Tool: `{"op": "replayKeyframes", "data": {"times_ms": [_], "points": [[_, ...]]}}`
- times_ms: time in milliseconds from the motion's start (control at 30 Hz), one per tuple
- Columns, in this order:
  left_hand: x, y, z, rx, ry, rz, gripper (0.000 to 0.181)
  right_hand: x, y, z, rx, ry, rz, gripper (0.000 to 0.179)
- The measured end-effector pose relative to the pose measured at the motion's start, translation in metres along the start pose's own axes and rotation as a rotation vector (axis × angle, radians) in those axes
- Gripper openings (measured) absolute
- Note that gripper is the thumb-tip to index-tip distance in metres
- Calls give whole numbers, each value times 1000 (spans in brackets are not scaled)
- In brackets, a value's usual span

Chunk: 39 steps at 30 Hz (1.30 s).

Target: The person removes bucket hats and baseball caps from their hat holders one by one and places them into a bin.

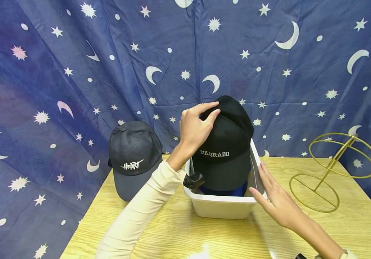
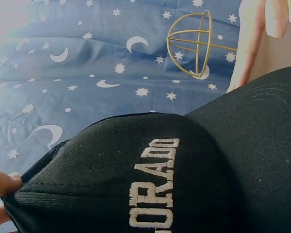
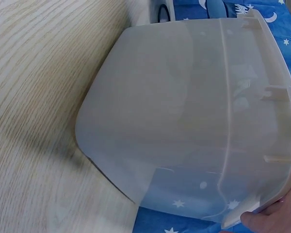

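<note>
My left hand (image 1: 195, 124) pinches the crown of a black baseball cap (image 1: 225, 133) between thumb and fingers. White "COLORADO" lettering runs across the cap's front, and its brim points down into a white plastic bin (image 1: 219, 209). Up close in the left wrist view, the cap's fabric (image 2: 102, 165) is stretched where the fingertips grip it. My right hand (image 1: 280, 201) touches the bin's right rim with fairly straight fingers, the thumb at the near corner. Something blue (image 1: 224, 192) shows inside the bin beneath the brim; its kind is hidden.
A dark cap (image 1: 136, 151) with "HEART" on it sits left of the bin on the wooden table (image 1: 179, 237). To the right stands a gold wire stand (image 1: 326, 167) with round hoops. Behind hangs a blue cloth (image 1: 185, 43) with moons and stars.
</note>
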<state>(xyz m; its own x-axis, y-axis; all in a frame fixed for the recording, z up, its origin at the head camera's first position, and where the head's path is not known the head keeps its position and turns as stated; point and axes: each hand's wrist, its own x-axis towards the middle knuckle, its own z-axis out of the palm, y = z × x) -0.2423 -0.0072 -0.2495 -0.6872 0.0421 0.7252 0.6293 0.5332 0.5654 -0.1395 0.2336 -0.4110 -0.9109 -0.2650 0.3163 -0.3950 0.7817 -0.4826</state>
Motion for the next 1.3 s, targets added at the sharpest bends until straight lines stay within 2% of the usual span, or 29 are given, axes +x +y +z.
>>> {"op": "replayKeyframes", "data": {"times_ms": [267,667,1000,1300], "points": [[-3,-4,8,28,-36,-48,22,-1,0,1,-1,2,-5,73],[-11,-13,23,85,-94,-86,22,0,1,1,13,14,-7,73],[-18,-19,33,95,-119,-80,22,-1,1,2,19,16,-4,73],[-22,-34,40,161,-151,-85,22,0,1,3,27,32,-10,73]]}}
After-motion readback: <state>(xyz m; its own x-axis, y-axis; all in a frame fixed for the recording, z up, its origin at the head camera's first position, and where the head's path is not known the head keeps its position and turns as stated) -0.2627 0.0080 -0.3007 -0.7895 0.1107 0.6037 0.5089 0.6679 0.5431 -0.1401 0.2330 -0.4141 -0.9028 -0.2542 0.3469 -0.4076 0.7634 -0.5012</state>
